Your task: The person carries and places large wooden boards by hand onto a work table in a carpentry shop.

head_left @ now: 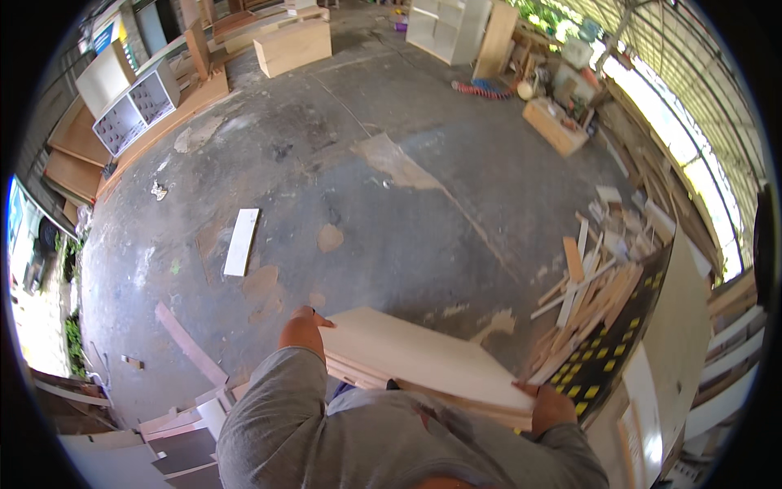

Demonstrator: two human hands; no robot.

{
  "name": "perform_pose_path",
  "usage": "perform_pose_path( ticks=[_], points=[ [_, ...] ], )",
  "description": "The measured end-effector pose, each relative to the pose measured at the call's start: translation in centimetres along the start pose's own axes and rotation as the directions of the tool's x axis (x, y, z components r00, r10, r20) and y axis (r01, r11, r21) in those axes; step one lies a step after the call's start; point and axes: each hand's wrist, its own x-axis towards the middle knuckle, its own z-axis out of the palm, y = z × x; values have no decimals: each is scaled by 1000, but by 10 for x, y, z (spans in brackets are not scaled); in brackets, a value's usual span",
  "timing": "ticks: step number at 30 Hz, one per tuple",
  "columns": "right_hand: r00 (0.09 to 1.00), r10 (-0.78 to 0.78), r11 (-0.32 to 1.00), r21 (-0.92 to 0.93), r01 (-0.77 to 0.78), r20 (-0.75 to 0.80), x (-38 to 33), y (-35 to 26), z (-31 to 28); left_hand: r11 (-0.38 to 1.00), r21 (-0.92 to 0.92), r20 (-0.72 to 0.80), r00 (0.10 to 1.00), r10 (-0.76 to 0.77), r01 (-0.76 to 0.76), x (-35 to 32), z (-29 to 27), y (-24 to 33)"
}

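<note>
Left hand (308, 319) and right hand (531, 391) holding a long, pale wooden panel (419, 350)

Each grips one end (most fingers hidden), close before the grey-clad torso (383, 432). Ahead-left of the left hand lies a flat white rectangular board (242, 242); beyond the right, a heap of brown and white wooden strips (604, 303).

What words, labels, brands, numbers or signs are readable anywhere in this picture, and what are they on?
None can be read.
Blue, white and yellow panel, upper left: perhaps a sign, too small and blurred to read.
Pale board between the left hand and right hand: no lettering visible.
White board on the floor: none visible.
Black strip at right: yellow blocks, no readable writing.
</note>
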Motion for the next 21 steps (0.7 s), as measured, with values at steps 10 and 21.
perform_pose_path(
  ticks=[10, 21],
  points=[
    [999, 18, 989, 147, -11, -44, 23, -133, -21, 971, 174, 60, 986, 155, -163, 32, -264, 119],
    [985, 129, 941, 299, -158, 116, 113, -351, -145, 996, 87, 108, 994, -8, -2, 192, -455, 182]
  ],
)
